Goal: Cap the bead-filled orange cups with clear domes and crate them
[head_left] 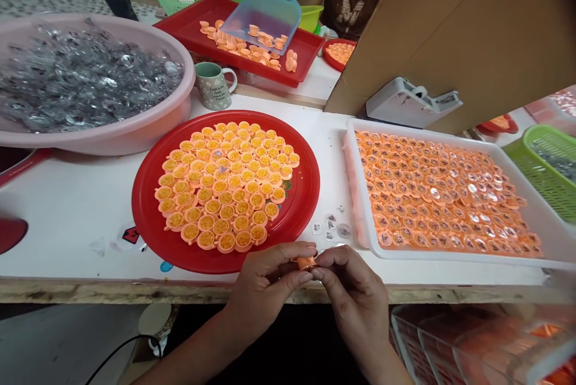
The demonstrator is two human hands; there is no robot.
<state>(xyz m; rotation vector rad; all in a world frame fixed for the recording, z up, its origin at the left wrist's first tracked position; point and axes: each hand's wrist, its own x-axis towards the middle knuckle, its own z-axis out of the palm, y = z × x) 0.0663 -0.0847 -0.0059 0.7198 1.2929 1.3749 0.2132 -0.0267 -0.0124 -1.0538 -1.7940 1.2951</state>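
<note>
Just above the table's front edge, my left hand [265, 289] pinches a small orange toy cup [306, 262] between thumb and fingers. My right hand [355, 292] meets it from the other side, its thumb and fingertips closed at the cup's edge; whether they also hold a small piece is hidden. Beyond my left hand lies a round red tray [150, 223] with many orange toy cups [234, 181] showing yellow insides. Several small clear discs [330, 226] with dark prints are scattered behind my hands. A white tray [375, 244] at right holds rows of orange cups topped with shiny printed discs [434, 193].
A pink basin [171, 118] full of clear printed pieces stands at left. Behind the round tray are a green mug [213, 86] and a red rectangular tray [297, 76]. A tape dispenser [409, 103] leans by a cardboard panel [405, 25]. A person [348, 1] sits across.
</note>
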